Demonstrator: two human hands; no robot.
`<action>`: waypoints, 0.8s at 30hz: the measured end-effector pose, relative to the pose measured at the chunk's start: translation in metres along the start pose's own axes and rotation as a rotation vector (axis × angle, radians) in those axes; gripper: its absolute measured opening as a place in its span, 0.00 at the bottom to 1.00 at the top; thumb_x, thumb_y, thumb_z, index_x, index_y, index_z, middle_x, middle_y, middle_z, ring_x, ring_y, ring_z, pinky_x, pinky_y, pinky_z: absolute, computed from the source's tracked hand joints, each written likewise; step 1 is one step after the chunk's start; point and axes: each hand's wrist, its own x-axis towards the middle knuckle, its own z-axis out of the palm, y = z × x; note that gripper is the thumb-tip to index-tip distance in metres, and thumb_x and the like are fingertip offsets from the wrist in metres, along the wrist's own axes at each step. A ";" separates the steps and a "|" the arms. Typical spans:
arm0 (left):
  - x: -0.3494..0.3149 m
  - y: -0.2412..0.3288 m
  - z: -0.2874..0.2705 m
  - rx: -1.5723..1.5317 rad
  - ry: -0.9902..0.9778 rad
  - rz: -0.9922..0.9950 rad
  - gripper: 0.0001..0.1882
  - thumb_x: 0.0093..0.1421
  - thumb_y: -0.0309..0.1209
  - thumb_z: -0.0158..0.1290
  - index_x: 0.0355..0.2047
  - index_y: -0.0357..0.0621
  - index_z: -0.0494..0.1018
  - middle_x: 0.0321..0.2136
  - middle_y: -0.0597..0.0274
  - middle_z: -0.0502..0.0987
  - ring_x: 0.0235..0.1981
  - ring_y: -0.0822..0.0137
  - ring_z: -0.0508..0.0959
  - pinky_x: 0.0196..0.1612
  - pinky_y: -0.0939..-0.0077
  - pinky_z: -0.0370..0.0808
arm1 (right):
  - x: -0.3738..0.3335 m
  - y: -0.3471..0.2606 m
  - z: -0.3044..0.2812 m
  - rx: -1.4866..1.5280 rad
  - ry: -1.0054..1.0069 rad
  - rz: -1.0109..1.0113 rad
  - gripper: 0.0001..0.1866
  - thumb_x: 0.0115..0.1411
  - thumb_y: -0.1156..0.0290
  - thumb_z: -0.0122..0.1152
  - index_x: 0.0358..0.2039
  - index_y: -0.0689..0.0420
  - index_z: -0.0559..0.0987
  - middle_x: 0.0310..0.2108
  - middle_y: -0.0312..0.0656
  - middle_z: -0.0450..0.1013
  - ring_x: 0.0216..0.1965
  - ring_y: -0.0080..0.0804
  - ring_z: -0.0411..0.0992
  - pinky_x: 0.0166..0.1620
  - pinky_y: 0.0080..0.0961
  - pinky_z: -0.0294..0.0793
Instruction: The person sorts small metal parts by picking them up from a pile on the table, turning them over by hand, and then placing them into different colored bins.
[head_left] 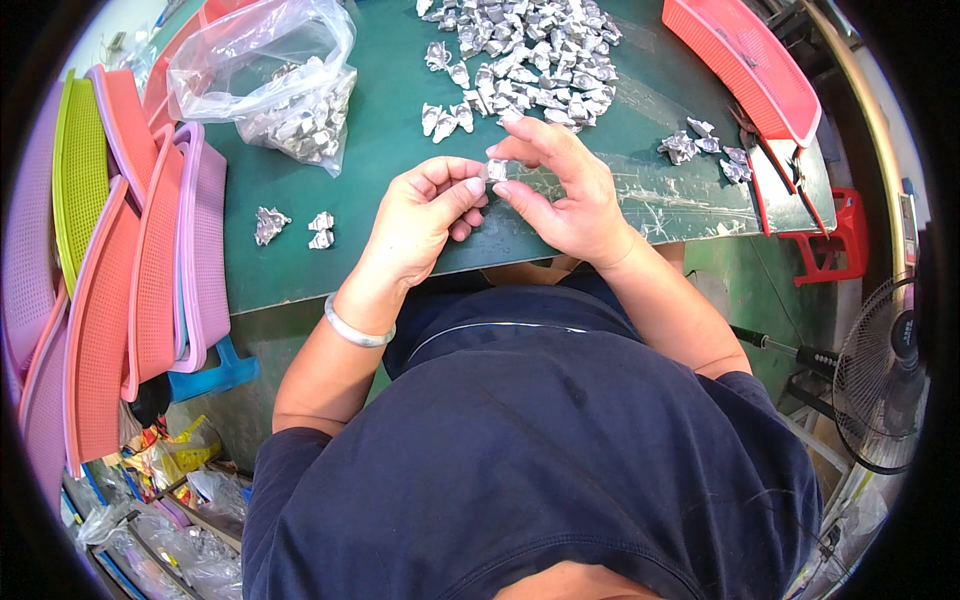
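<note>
Between my two hands, over the near part of the green table, is a small silvery metal part (496, 171). My left hand (432, 208) pinches it from the left with thumb and fingers. Thumb and forefinger of my right hand (570, 190) close on its other side. Just beyond my hands lies a large heap of similar metal castings (545, 60), with a few loose castings (446, 121) at its near edge. To the left of my left hand rest a single casting (270, 226) and a small pair of castings (321, 230).
A clear plastic bag (300, 120) of castings stands at the back left. Stacked plastic baskets (100, 250) line the left side. At the right are several castings (705, 145), red-handled pliers (770, 150), a pink basket (745, 65), a red stool (835, 240) and a fan (880, 370).
</note>
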 end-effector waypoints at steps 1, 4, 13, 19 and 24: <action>-0.001 0.000 0.000 0.012 0.002 0.002 0.06 0.58 0.28 0.51 0.34 0.39 0.72 0.23 0.67 0.72 0.21 0.80 0.69 0.23 0.89 0.66 | 0.000 -0.001 0.000 0.000 0.010 0.019 0.28 0.45 0.82 0.62 0.49 0.60 0.68 0.32 0.43 0.74 0.31 0.30 0.71 0.35 0.22 0.71; -0.002 0.000 0.001 0.058 -0.016 0.034 0.07 0.60 0.31 0.48 0.31 0.39 0.71 0.22 0.68 0.72 0.20 0.80 0.69 0.21 0.90 0.65 | 0.001 0.001 -0.002 -0.019 -0.019 0.027 0.18 0.47 0.80 0.60 0.41 0.60 0.73 0.30 0.44 0.73 0.30 0.35 0.71 0.34 0.25 0.70; -0.006 0.004 0.002 -0.027 -0.050 -0.059 0.11 0.62 0.34 0.44 0.27 0.41 0.71 0.18 0.69 0.70 0.17 0.80 0.68 0.18 0.90 0.63 | -0.001 0.003 0.001 0.007 -0.050 0.113 0.06 0.52 0.78 0.56 0.33 0.62 0.75 0.29 0.46 0.73 0.30 0.39 0.72 0.34 0.27 0.71; -0.008 0.005 0.004 -0.049 -0.049 -0.076 0.11 0.61 0.34 0.44 0.27 0.41 0.71 0.18 0.69 0.70 0.17 0.80 0.68 0.18 0.90 0.63 | -0.001 0.002 0.001 0.000 -0.055 0.125 0.06 0.53 0.77 0.56 0.32 0.62 0.76 0.29 0.46 0.73 0.30 0.39 0.72 0.33 0.27 0.71; -0.009 0.005 0.005 -0.022 -0.036 -0.067 0.11 0.61 0.33 0.45 0.27 0.41 0.71 0.18 0.69 0.70 0.17 0.81 0.68 0.18 0.91 0.63 | -0.001 0.002 0.001 0.004 -0.059 0.134 0.06 0.53 0.77 0.56 0.32 0.62 0.75 0.28 0.45 0.73 0.29 0.39 0.72 0.33 0.27 0.71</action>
